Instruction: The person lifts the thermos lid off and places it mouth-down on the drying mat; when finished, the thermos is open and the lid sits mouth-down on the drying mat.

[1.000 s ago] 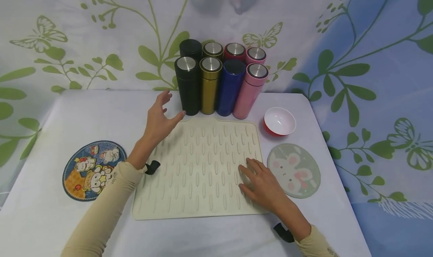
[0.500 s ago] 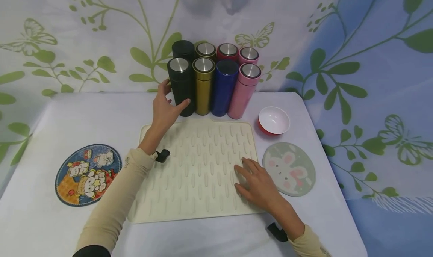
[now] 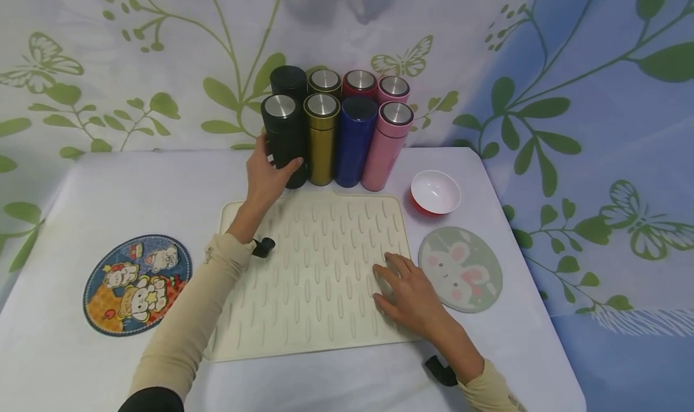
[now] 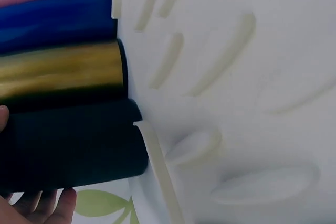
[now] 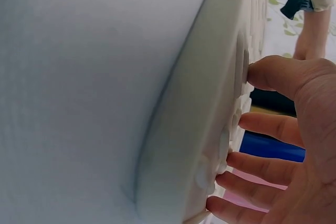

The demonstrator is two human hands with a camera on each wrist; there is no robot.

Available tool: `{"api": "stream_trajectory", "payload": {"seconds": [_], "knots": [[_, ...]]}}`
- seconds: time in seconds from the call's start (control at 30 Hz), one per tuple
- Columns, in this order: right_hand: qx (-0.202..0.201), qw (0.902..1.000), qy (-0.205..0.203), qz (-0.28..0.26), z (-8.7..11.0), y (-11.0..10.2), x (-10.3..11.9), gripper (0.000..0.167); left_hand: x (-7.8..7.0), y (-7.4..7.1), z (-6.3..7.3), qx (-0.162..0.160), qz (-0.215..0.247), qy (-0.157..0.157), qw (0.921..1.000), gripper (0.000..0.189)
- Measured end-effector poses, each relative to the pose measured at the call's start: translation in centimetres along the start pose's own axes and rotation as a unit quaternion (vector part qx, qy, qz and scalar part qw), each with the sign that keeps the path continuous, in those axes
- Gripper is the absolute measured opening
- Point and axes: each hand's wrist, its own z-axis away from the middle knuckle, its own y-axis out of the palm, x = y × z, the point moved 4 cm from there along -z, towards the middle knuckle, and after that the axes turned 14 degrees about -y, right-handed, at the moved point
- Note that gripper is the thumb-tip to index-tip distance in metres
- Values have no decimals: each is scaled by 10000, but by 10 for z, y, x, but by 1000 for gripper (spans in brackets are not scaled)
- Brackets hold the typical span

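At the left end of the front row stands a black thermos flask (image 3: 283,134) with a steel-topped lid. My left hand (image 3: 264,176) grips it from the left, thumb across its front and fingers around the far side. In the left wrist view the flask (image 4: 73,148) lies between thumb and fingers (image 4: 65,205), its base close to the mat's raised edge. The cream ridged mat (image 3: 320,279) spreads before the bottles. On its right part rests my right hand (image 3: 409,294), fingers spread and relaxed, fingertips touching the ridges in the right wrist view.
Gold (image 3: 322,141), blue (image 3: 355,144) and pink (image 3: 386,150) flasks stand tightly beside the black one, with another row behind. A red-and-white bowl (image 3: 435,193) and a round rabbit mat (image 3: 461,270) lie right; a round blue cartoon mat (image 3: 138,285) lies left.
My left hand has moved up and right to the black flask and taken hold of it. My right hand keeps its place on the mat; the head view has shifted slightly.
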Motion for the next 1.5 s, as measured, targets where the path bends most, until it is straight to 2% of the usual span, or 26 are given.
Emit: {"api": "stream_trajectory", "payload": {"seconds": [0.1,0.23,0.4,0.63,0.77,0.87,0.97,1.07,1.17,1.3,1.4,1.5], "knots": [[-9,10000,-13,-7,-1,1,1,49,-1,-7,3,-148,146,69,9998,77],[54,10000,46,-24,-3,2,1,48,-10,-19,10,-360,256,340,9984,74],[87,9998,134,-69,-4,1,0,48,-19,-32,22,-377,126,657,9971,77],[112,9998,125,-94,-6,1,0,48,-14,-51,51,-487,-300,1097,9923,78],[237,9991,241,-248,-8,-3,-1,48,-11,-60,70,-415,-442,1316,9894,79],[336,9978,401,-418,-10,-10,-3,46,-10,-64,85,-335,-605,1632,9842,80],[377,9957,537,-648,-15,-18,-5,45,-11,-66,100,-302,-924,1965,9757,79],[209,9918,637,-1089,-24,-29,-6,47,-13,-67,115,-234,-1233,2210,9672,79],[-160,9817,708,-1760,-36,-41,-4,53,-16,-67,129,-113,-1492,2316,9612,79],[-680,9594,773,-2624,-57,-57,3,62,-20,-65,148,45,-1777,2361,9553,86],[-857,9394,866,-3204,-71,-64,10,65,-23,-62,160,63,-2024,2475,9475,96],[-819,9184,985,-3742,-83,-65,18,65,-27,-58,170,-40,-2276,2672,9364,105]]}}
